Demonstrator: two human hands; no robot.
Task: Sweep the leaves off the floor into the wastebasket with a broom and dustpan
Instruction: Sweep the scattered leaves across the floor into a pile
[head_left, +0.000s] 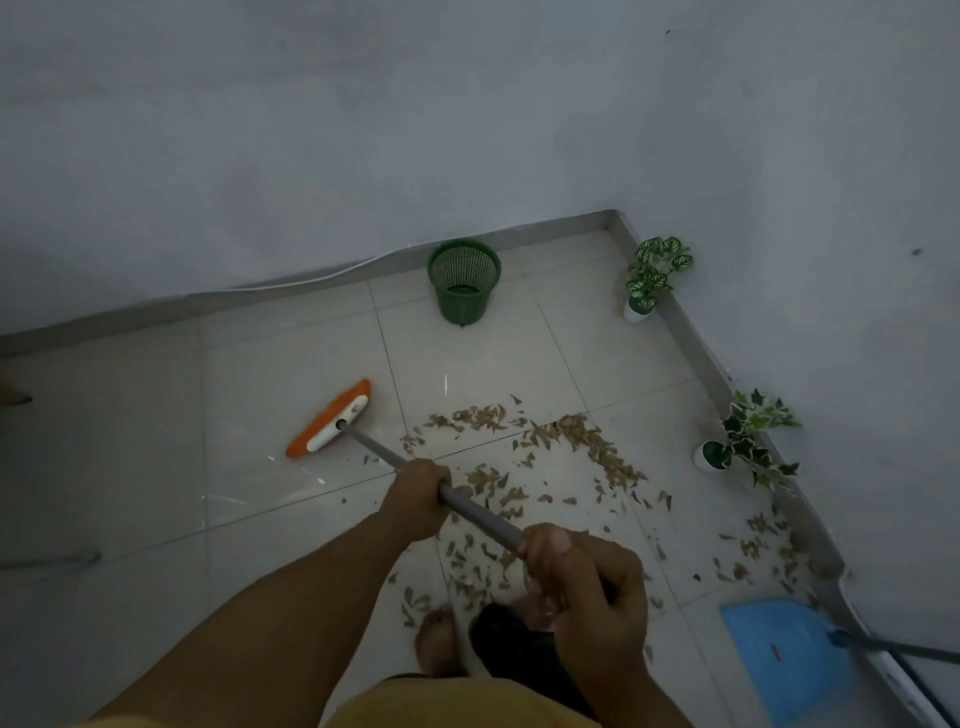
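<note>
We held the grey metal broom handle (467, 512) in both fists, our left hand (418, 493) wrapped lower for steering, our right hand (582, 577) closed round the upper end for leverage. The orange-bristled broom head (330, 418) sat on the pale tiled floor (156, 441) left of the scattered dry brown leaves (571, 452), probably poised to push them rightwards. The blue plastic dustpan (784, 654) lay waiting by the right wall; the green mesh wastebasket (464, 280) stood well beyond, against the far wall.
</note>
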